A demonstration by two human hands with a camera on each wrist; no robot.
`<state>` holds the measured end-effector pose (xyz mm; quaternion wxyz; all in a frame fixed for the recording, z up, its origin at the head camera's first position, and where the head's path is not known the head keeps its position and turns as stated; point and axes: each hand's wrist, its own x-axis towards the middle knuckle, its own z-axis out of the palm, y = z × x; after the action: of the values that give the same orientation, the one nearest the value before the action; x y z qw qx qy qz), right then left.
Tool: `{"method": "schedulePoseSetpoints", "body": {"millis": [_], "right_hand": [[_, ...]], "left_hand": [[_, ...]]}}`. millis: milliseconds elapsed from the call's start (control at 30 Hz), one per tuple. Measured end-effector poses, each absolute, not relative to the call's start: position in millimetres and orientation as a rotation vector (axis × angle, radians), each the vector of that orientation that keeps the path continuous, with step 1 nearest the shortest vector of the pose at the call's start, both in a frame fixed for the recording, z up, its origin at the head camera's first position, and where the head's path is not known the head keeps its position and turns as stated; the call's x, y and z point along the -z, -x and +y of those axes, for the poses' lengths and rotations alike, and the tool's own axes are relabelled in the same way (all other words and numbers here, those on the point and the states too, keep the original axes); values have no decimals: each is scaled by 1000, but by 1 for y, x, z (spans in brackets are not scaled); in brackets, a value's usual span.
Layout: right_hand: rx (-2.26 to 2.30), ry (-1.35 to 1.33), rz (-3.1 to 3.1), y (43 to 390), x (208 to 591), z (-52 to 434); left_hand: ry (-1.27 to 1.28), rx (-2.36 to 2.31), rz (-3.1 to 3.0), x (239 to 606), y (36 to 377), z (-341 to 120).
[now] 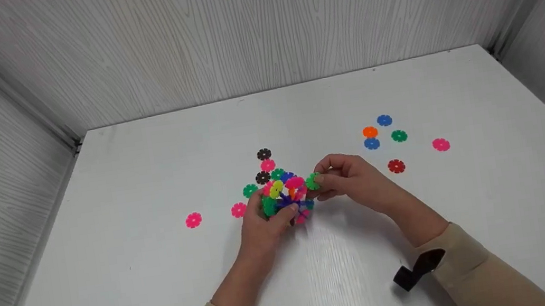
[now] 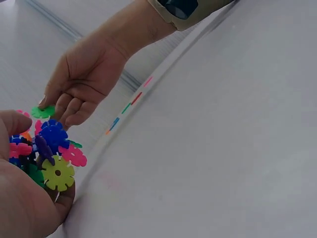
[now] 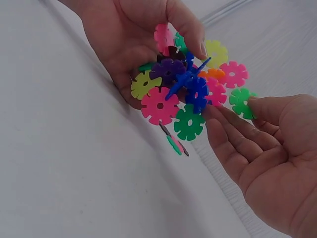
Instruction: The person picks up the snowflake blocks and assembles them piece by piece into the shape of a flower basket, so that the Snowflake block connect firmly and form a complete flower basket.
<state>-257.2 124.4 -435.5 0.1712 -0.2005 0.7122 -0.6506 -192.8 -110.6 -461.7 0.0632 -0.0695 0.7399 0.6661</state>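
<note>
The left hand (image 1: pixel 266 223) has its grip curled round a cluster of snowflake discs (image 1: pixel 286 196) above the worktop (image 1: pixel 106 261). Just right, the right hand (image 1: pixel 348 177) pinches a green disc (image 1: pixel 313 181) at the cluster's edge. Only the right wrist view shows those fingers (image 3: pixel 233 144) loosely spread beneath. Beyond lie loose discs (image 1: pixel 381 132).

A: Item 1, the snowflake-disc cluster (image 1: pixel 286 196): many notched plastic discs slotted together at angles. Colours: pink, yellow, green, blue, purple, orange. Position?

B: Held above the white table, near its middle, cupped in the left hand (image 1: pixel 266 223), fingers curled round its underside and thumb over the top.

A: Item 2?

B: A single green disc (image 1: pixel 313 181), same notched round shape, at the cluster's right edge, touching or just beside it. The right hand (image 1: pixel 348 179) pinches it between thumb and fingertips.

A: Orientation?

B: Roughly flat-on to the head camera, slightly tilted.
</note>
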Motion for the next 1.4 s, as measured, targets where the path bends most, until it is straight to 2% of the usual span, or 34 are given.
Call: {"method": "schedulePoseSetpoints", "body": {"millis": [433, 833, 1133, 1400], "right_hand": [[1828, 595, 2107, 252, 432, 117], [1821, 648, 2284, 248, 429, 113], [1811, 656, 2299, 248, 428, 113], [1834, 655, 2296, 247, 427, 112]], "left_hand": [[88, -2013, 2253, 464, 194, -113], [103, -2037, 2151, 465, 193, -113], [10, -2271, 1782, 464, 194, -112], [-6, -2284, 1773, 465, 196, -113]]}}
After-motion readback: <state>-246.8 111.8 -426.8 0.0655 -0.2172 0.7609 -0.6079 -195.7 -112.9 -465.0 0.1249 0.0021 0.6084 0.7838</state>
